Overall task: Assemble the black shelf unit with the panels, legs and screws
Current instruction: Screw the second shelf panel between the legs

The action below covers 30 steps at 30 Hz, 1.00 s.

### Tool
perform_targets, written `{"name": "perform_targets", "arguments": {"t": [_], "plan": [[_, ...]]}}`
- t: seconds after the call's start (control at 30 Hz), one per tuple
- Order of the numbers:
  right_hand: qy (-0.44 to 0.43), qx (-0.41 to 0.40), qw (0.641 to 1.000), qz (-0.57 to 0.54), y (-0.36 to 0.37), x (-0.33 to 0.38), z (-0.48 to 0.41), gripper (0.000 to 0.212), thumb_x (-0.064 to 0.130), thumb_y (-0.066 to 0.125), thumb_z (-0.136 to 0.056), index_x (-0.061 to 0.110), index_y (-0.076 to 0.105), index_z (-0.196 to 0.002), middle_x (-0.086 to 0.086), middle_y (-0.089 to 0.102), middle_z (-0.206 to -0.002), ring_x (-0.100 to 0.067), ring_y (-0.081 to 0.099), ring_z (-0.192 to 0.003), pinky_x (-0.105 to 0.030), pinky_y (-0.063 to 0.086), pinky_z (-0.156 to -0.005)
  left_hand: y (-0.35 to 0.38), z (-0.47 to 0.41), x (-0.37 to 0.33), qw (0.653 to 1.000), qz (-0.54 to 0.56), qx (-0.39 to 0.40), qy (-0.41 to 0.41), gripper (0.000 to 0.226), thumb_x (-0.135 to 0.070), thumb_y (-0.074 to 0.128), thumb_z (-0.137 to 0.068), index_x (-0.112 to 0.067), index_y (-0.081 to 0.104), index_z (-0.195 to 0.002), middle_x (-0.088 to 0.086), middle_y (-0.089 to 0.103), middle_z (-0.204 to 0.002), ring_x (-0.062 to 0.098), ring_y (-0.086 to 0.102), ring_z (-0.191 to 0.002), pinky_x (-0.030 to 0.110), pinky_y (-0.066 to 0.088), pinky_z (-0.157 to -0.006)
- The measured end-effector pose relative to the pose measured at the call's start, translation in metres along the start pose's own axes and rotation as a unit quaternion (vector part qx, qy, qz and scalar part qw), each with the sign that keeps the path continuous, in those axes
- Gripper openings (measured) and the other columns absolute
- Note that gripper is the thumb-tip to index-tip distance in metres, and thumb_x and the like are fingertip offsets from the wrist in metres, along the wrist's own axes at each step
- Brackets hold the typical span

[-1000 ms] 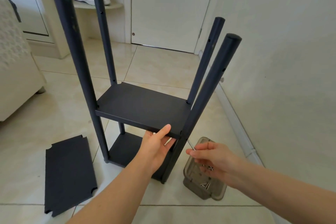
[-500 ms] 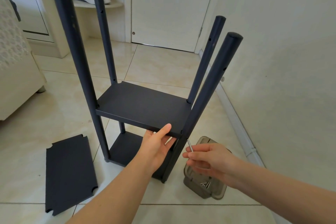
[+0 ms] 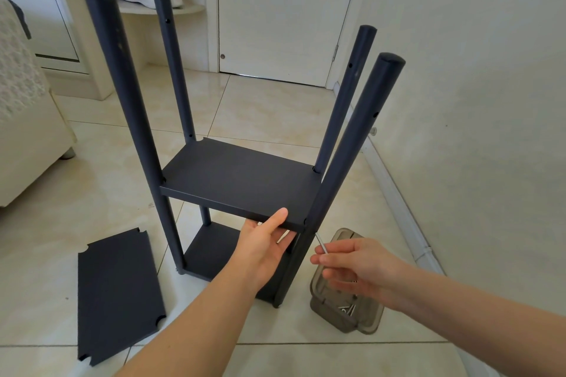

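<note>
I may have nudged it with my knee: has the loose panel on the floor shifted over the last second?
No. The loose panel lies as before left of the shelf unit, its near end still crossing the same floor tile seam.

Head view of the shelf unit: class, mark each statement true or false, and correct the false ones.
1. The left hand holds the front edge of the middle panel. True.
2. The right hand is empty. False: it pinches a screw beside the front right leg.
3. A loose panel lies on the floor, left of the unit. True.
4. The tray of screws stands on the middle panel. False: it sits on the floor below the right hand.
</note>
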State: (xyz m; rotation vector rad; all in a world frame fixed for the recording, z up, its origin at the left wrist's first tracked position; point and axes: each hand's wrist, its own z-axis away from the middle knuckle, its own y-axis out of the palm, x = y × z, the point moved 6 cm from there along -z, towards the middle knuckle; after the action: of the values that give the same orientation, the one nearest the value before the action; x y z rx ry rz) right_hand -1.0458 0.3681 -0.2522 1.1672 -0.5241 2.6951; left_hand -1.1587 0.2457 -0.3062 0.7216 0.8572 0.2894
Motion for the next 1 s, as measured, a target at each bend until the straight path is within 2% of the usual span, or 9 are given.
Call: {"name": "perform_targets", "arguments": {"t": [0.27,0.4,0.7,0.9,1.0], "plan": [[-0.013,0.009,1.0,0.017,0.002,0.003,0.001,0.015,0.013,0.071,-0.088,0.012,0.073,-0.103,0.001,0.077,-0.09,-0.009,0.069,-0.067,-0.035,0.058,-0.089,0.0,0.001,0.0,1.0,-0.007,-0.006,0.0,0.04,-0.006,0.067,-0.091,-0.013,0.054,-0.128,0.014,0.067,-0.122,0.031,0.068,-0.108,0.037,0.057,-0.08],[-0.028,0.003,0.999,0.018,0.0,0.005,0.0,0.016,0.013,0.071,-0.087,0.011,0.073,-0.103,0.0,0.077,-0.089,-0.009,0.066,-0.064,-0.031,0.06,-0.081,0.0,0.001,-0.001,1.0,-0.008,0.0,0.0,0.036,-0.005,0.067,-0.091,-0.012,0.056,-0.125,0.014,0.069,-0.119,0.03,0.07,-0.104,0.035,0.058,-0.077],[-0.068,-0.012,0.997,0.04,0.0,0.011,-0.009,0.017,0.016,0.073,-0.086,0.012,0.074,-0.103,0.002,0.077,-0.088,-0.008,0.065,-0.062,-0.028,0.06,-0.076,0.0,0.001,-0.001,1.0,-0.008,0.011,0.001,0.034,-0.005,0.066,-0.092,-0.01,0.058,-0.125,0.016,0.068,-0.12,0.03,0.069,-0.106,0.036,0.058,-0.081],[-0.102,-0.008,0.992,0.076,0.001,0.017,-0.015,0.019,0.022,0.068,-0.09,0.014,0.071,-0.107,0.005,0.077,-0.087,-0.006,0.067,-0.064,-0.027,0.06,-0.078,0.0,0.001,-0.001,1.0,-0.016,0.008,0.002,0.03,-0.006,0.066,-0.092,-0.011,0.058,-0.12,0.016,0.067,-0.12,0.031,0.069,-0.107,0.037,0.058,-0.081],[-0.114,-0.016,0.989,0.093,-0.001,0.018,-0.018,0.018,0.024,0.07,-0.089,0.014,0.072,-0.103,0.004,0.077,-0.083,-0.011,0.072,-0.074,-0.029,0.06,-0.081,0.0,0.001,-0.001,1.0,-0.016,0.009,0.002,0.029,-0.006,0.066,-0.092,-0.012,0.059,-0.119,0.015,0.068,-0.119,0.03,0.069,-0.106,0.036,0.058,-0.082]]}}
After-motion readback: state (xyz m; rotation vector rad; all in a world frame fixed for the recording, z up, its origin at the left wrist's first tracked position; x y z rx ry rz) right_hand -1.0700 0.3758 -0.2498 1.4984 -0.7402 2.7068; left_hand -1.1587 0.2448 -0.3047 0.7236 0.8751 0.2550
